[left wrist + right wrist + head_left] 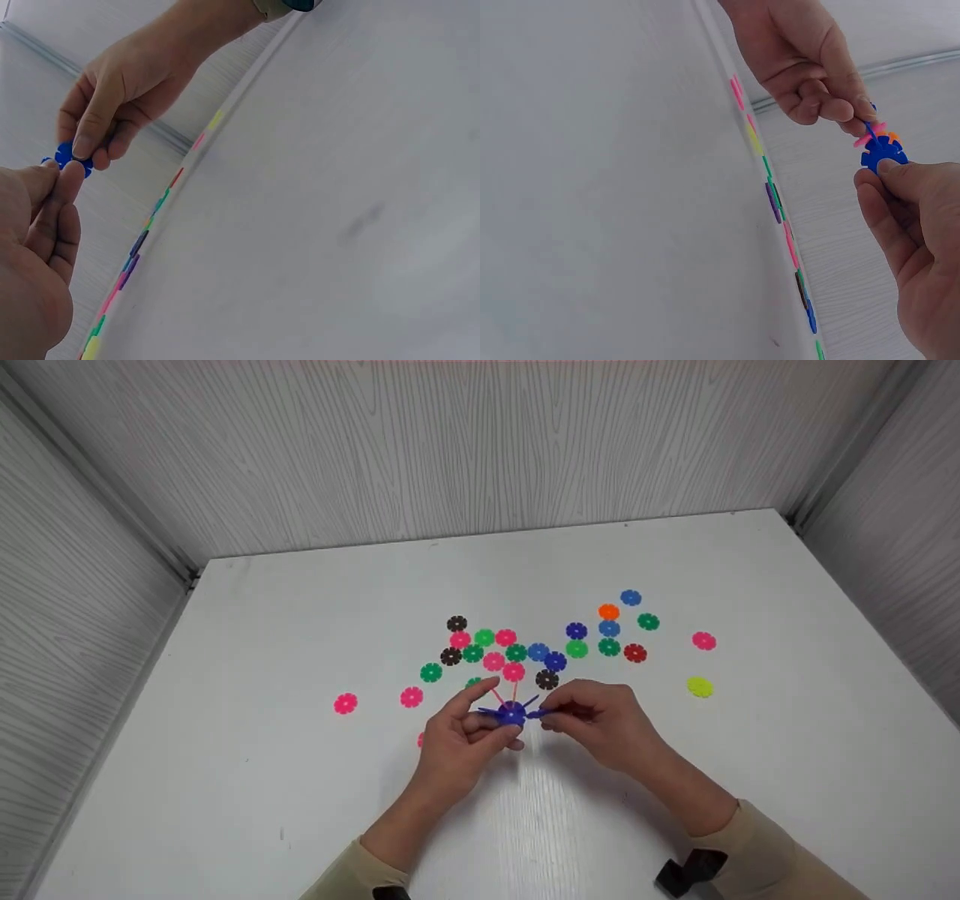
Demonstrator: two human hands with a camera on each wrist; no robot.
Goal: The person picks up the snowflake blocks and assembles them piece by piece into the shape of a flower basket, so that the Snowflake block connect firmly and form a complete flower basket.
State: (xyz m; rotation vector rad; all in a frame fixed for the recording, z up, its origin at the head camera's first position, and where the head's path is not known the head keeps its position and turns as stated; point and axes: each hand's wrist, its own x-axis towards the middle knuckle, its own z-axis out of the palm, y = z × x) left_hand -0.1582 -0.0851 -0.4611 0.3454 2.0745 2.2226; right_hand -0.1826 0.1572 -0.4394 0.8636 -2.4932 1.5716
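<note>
- Blue plastic is what both hands work at: a small cluster of snowflake discs, blue pieces slotted together with two pink ones standing up at its far side, held just above the white table
- left hand pinches the cluster from its left, thumb and curled fingers closed on it; in the left wrist view the fingertips press on a blue disc
- right hand pinches a blue disc at the cluster's right edge, thumb and forefinger tight on it; the other fingers are curled under
- loose discs lie flat on the table just beyond the cluster, pink, green, blue, black and brown, some touching; a second group with an orange disc sits beyond and to the right
- yellow disc lies well to the right of the cluster; a lone pink disc well to its left
- grey wood-grain walls stand behind the table on three sides
</note>
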